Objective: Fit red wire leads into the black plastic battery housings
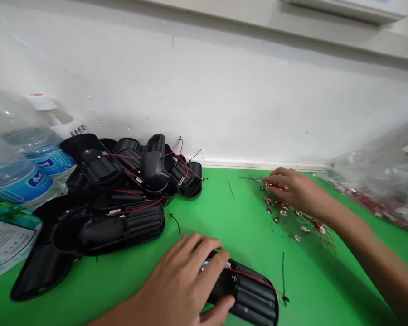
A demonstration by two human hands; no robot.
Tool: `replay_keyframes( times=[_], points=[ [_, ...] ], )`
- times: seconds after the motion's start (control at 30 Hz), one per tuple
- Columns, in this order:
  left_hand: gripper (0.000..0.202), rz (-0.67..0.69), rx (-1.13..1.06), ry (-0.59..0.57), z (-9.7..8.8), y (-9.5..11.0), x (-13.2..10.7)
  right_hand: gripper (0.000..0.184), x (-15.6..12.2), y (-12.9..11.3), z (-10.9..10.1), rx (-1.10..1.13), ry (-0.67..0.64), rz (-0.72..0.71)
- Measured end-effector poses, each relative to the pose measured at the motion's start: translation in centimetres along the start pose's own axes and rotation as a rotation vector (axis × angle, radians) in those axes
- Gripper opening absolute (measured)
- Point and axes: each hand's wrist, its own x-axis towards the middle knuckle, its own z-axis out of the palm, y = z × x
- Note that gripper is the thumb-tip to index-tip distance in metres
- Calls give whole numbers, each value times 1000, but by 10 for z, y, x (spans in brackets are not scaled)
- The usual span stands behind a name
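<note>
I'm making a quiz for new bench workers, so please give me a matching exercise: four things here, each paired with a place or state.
Things:
1. Left hand
2. Right hand
3. Water bottles
4. Clear plastic bag

Places or states:
A. At the far right, by the wall
B. At the far left, beside the pile of black casings
C. Holding a black casing
D. Touching red wires

Pairs: 1-C, 2-D, 3-B, 4-A

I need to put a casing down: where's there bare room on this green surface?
The green surface is open between the pile of black battery casings and the red-wired terminals, above the left hand. Another patch lies below the right hand, right of the held casing. It is crowded at the pile and the water bottles.
</note>
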Motion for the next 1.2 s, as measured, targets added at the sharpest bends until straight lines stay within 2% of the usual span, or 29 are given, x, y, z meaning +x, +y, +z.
replay_keyframes(
  times=[0.1, 0.17, 0.23, 0.33, 0.4, 0.47, 0.53, 0.6, 0.67, 0.77, 0.87, 0.97, 1.1, 1.2],
  points=[
    [38, -43, 49, 30, 4, 0, -3, 23, 13, 4, 8, 32, -54, -18],
    [40, -70, 57, 45, 6, -1, -5, 24, 15, -1, 9, 65, 3, -8],
    [40, -76, 60, 65, 7, -1, -4, 21, 13, -10, 4, 114, 119, 22],
    [37, -87, 58, 81, 4, -1, -1, 17, 8, -37, -11, 235, 319, 88],
    [38, -118, 38, 53, 1, -1, 0, 11, 3, -67, -22, 333, 368, 119],
    [38, -111, 11, 102, 0, -3, 0, 5, -3, -101, -28, 492, 274, 36],
    [40, -78, -12, 184, 0, -5, 0, 7, -8, -132, -30, 595, 82, -87],
    [37, -39, -48, 275, 1, -7, 0, 10, -14, -155, -27, 703, -88, -106],
    [28, -16, -102, 294, 1, -7, 2, 10, -18, -169, -21, 788, -169, -97],
    [15, 17, -162, 318, 0, -6, 6, 11, -25, -175, -11, 835, -191, -78],
    [17, 4, -204, 288, -5, -2, 8, 12, -30, -175, -6, 858, -218, -48],
    [20, -37, -230, 277, -10, 0, 9, 9, -30, -175, -6, 832, -229, -77],
    [8, -72, -139, 291, -10, 1, 13, 20, -26, -177, -11, 734, -271, -114],
    [19, -83, -54, 251, -8, 1, 17, 24, -26, -173, -16, 732, -330, -4]
  ],
)
